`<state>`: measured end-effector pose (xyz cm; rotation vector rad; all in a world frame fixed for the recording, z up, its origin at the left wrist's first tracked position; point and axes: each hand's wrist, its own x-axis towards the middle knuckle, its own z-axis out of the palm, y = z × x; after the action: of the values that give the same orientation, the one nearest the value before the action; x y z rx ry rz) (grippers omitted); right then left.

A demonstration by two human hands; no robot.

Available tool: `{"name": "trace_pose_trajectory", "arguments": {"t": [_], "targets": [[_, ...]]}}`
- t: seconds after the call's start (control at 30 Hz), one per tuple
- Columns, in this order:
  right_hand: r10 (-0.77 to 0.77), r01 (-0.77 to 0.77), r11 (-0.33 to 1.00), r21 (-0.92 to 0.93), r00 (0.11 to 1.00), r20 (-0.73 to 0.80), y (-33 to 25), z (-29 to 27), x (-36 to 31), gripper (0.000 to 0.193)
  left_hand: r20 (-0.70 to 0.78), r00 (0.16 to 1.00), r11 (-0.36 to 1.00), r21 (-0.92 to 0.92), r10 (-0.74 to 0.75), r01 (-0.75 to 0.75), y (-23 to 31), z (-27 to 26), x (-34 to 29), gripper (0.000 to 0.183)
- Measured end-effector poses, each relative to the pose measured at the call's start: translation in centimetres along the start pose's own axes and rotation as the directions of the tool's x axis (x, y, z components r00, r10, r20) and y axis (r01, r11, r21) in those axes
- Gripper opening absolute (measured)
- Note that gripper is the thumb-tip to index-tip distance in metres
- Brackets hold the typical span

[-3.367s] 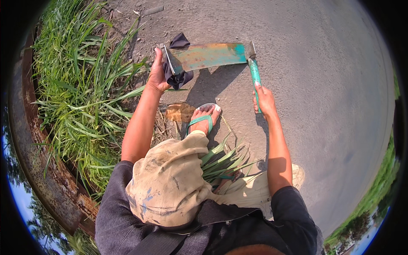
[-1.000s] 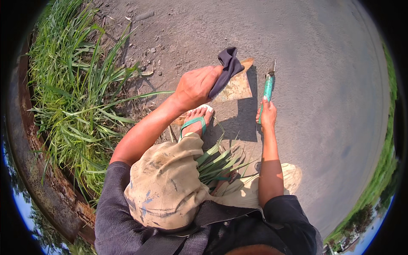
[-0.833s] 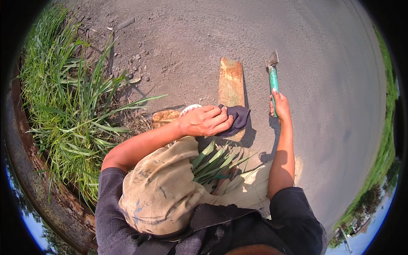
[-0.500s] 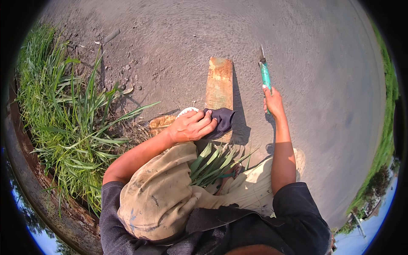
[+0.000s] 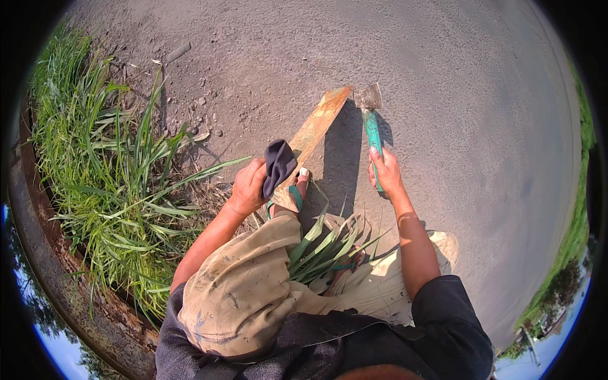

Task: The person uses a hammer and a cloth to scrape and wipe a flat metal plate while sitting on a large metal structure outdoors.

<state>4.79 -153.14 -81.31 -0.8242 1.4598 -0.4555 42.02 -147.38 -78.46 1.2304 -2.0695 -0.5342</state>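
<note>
In my right hand (image 5: 385, 173) is a scraper (image 5: 372, 130) with a green handle and a wide, flat, worn metal blade. Its blade stands just right of the far end of a long, flat, rusty plate (image 5: 316, 126). The plate leans on its side, running from near my sandalled foot (image 5: 300, 187) out to the upper right, with its shadow on the ground beside it. Closed round a dark cloth (image 5: 279, 166), my left hand (image 5: 249, 188) is at the plate's left edge. The cloth overlaps that edge; the fingertips are hidden behind it.
Tall green grass (image 5: 120, 190) grows at the left, along a rusty metal rail (image 5: 69, 278). Cut leaf blades (image 5: 326, 250) lie between my legs. Grey pavement (image 5: 468, 126) stretches to the right, and loose stones (image 5: 201, 101) lie near the grass.
The plate has turned from lying flat to leaning on its side, angled to the right. My left hand has moved left with the cloth. The scraper has come left, its broad face now showing.
</note>
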Motion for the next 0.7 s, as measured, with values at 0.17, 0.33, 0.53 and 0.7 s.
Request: {"name": "trace_pose_trajectory", "arguments": {"t": [0.17, 0.33, 0.53, 0.7], "targets": [[-0.048, 0.048, 0.999, 0.002, 0.996, 0.080, 0.3, 2.3, -0.2, 0.044, -0.046, 0.996, 0.997, 0.024, -0.075, 0.077, 0.0, -0.3, -0.7, 0.061], [-0.044, 0.036, 0.997, 0.065, 0.991, 0.123, 1.6, 2.1, 0.1, 0.046, -0.023, 0.999, 0.999, 0.008, -0.049, 0.049, -0.2, -0.5, -0.8, 0.061], [-0.067, 0.052, 0.992, 0.119, 0.990, 0.127, 2.5, 2.5, 0.1, 0.045, -0.006, 0.995, 0.995, -0.014, -0.103, 0.103, -0.4, -0.4, -1.5, 0.063], [-0.119, 0.111, 0.989, 0.098, 0.989, 0.087, 3.6, 1.7, -0.2, 0.043, -0.019, 0.999, 0.999, 0.030, -0.032, 0.032, -1.4, -0.5, -1.9, 0.059]]}}
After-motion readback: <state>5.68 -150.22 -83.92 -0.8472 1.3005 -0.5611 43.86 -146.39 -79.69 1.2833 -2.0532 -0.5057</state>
